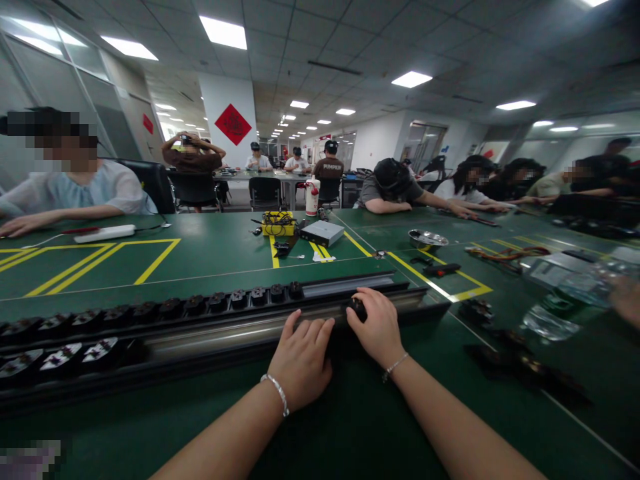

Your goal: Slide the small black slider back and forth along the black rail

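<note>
Two long black power-track rails [215, 338] lie across the green table in front of me. My left hand [303, 360] grips the nearer rail, fingers over its near wall and thumb low on my side. Just to the right, my right hand [376, 323] pinches a small black round module [357, 308] at the same rail. Whether the module sits inside the channel cannot be made out. Several black socket modules [217, 302] line the farther rail, and larger ones with shiny metal faces [101, 350] sit at the nearer rail's left end.
Beyond the rails stand a yellow box of cables [279, 224], a grey box [323, 233] and a white bottle [312, 197]. On the right are a metal bowl [428, 239], a plastic bottle [555, 310] and dark parts [530, 367]. Several people sit around; one hand [627, 297] shows at right.
</note>
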Motion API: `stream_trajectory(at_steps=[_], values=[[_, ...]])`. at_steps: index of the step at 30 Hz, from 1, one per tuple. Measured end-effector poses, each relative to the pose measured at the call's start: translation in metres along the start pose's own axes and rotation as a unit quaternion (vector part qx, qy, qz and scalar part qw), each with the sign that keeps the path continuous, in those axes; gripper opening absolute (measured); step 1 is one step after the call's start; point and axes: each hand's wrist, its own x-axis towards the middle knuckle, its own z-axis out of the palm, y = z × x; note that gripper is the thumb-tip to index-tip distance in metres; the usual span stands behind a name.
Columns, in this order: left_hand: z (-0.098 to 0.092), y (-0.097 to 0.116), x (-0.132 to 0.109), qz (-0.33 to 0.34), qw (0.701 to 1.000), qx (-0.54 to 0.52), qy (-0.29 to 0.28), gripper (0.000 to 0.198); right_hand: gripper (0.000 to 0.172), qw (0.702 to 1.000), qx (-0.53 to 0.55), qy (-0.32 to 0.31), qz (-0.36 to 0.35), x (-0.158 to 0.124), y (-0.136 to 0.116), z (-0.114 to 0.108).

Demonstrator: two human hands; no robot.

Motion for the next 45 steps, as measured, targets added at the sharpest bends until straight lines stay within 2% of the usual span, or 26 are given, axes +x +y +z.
stream_trajectory(at_steps=[7, 21, 45], values=[[0.0017, -0.0026, 0.0007, 0.001, 1.000, 0.015, 0.007, 0.056, 0.024, 1.000, 0.020, 0.001, -0.001, 0.0044, 0.0026, 0.0016], [0.0041, -0.0038, 0.0001, 0.007, 1.000, 0.028, 0.009, 0.054, 0.024, 0.999, -0.010, 0.001, 0.033, 0.0026, 0.0045, 0.0005], [0.0033, -0.0038, 0.0002, 0.005, 1.000, 0.023, 0.001, 0.055, 0.025, 0.999, -0.020, -0.006, 0.028, 0.0022, 0.0047, 0.0000]])
